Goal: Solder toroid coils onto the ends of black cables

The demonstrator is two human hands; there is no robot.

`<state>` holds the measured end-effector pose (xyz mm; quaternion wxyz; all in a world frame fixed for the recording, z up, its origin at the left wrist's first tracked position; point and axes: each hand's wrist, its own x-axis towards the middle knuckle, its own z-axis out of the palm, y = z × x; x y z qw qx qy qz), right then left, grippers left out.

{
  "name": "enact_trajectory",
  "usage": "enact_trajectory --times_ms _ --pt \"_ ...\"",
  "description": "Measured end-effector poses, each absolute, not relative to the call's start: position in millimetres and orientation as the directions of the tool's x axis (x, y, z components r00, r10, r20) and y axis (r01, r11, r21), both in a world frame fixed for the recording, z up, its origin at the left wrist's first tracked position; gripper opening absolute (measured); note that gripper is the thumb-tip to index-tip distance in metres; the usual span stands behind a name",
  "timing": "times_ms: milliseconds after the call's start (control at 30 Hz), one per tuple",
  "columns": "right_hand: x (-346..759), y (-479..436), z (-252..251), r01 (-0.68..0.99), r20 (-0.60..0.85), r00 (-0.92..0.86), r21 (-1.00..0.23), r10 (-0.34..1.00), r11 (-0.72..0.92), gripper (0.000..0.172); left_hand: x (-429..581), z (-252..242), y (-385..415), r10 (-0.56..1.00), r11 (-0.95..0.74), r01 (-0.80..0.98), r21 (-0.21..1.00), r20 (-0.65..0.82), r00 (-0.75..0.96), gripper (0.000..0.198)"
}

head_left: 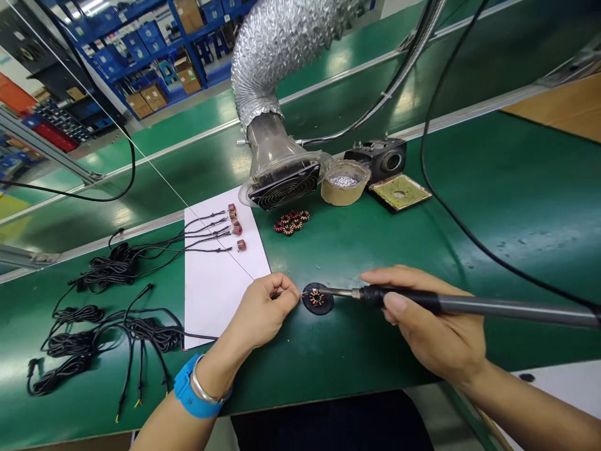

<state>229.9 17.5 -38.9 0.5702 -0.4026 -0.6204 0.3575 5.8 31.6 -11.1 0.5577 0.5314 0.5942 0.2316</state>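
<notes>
Right hand (434, 326) — grasping a soldering iron (474, 305), tip touching the toroid coil (316, 298); left hand (263, 310) — pinching a thin wire (278, 295) just beside the coil.

Smooth plastic soldering-iron handle (488, 307), glossy green mat (366, 351), crinkled foil duct (272, 56)

Table (357, 351): green, silver-edged.
Iron (469, 305): black collar, grey handle, silver tip.
Coil (316, 297): copper windings striped over a dark core.
Disc (310, 305): black.
Rings (291, 222): copper and black, touches of red, mid-table.
Paper (211, 294): white.
Cables (113, 266): black, at the table's left edge.
Wristband (197, 388): bright blue.
Duct (277, 56): silver foil, ribbed.
Shelving (141, 37): blue.
</notes>
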Motion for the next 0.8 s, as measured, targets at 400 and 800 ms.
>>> enact_trajectory --times_ms 400,800 --pt "224.1 16.6 -38.4 0.13 0.384 -0.006 -0.915 0.923 0.381 0.011 9.2 -9.6 32.4 0.882 0.326 0.42 0.847 -0.432 0.188 0.015" --pt "223.7 17.2 -34.0 0.169 0.443 -0.086 -0.876 0.892 0.451 0.013 10.1 -9.3 31.3 0.879 0.332 0.43 0.84 -0.44 0.181 0.015"
